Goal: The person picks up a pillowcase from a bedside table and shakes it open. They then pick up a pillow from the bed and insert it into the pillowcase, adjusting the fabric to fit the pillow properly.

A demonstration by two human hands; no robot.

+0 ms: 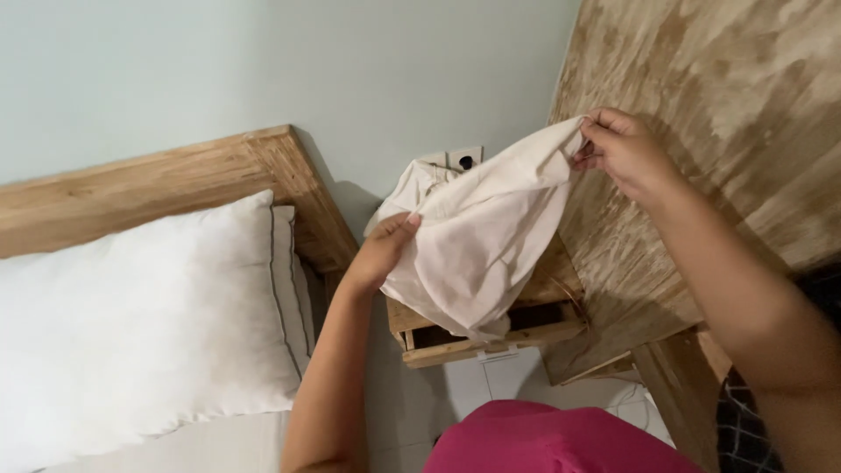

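From the head view, the cream cloth (477, 232) hung in the air just above the small wooden table (491, 337), spread between both hands. The left hand (385, 250) pinched its lower edge; the right hand (624, 151) gripped the upper corner. I judged either light pinch might slip, dropping the cloth onto the table or snagging its slats.

Soft, even indoor light; sharp view, faint shadows on the wall (175, 70).
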